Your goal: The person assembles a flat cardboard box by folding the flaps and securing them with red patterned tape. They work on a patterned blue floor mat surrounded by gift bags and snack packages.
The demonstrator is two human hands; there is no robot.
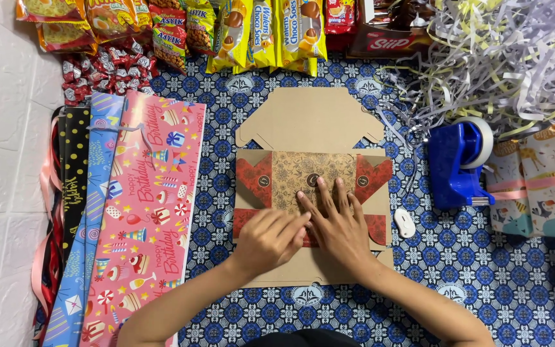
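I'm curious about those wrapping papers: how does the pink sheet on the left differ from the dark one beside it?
The pink wrapping sheet lies on top, mostly uncovered, showing cakes, gifts and candy shapes. The black wrapping sheet peeks out as a narrow strip under the others, with gold dots and lettering. Pink looks bright and busy; black looks plain. Both lie flat, left of the cardboard box.

blue mat point(483, 270), box point(309, 119), tape dispenser point(457, 164)

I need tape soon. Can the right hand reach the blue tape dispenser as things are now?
Probably yes. The right hand rests flat on the cardboard box, holding nothing, and only a small white object lies between it and the blue tape dispenser.
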